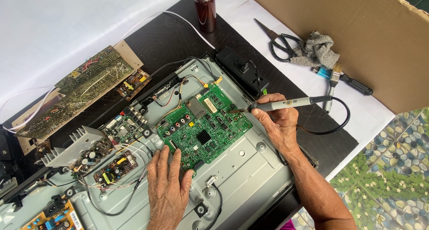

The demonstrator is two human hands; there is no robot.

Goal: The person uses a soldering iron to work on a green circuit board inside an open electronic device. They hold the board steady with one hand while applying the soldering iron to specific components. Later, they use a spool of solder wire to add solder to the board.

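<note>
Right of centre in the frame, the right hand [278,119] is closed around the grey handle of a soldering iron [277,105], gripping it near the front end. The iron lies almost level across the picture, its long axis running right to left with a slight downward tilt; the cord end sticks out to the right past the hand and the tip points left. That tip sits at the upper right corner of the green circuit board [204,122], just left of the fingers; it seems to touch the board, though the view is too small to be sure. A black cable [336,122] loops from the iron's rear down behind the wrist.

The left hand [167,185], at lower centre, lies flat and open with fingers spread, holding nothing, its fingertips at the board's lower edge. The board is mounted on a grey metal back panel [250,163] resting on the counter [357,102].
</note>
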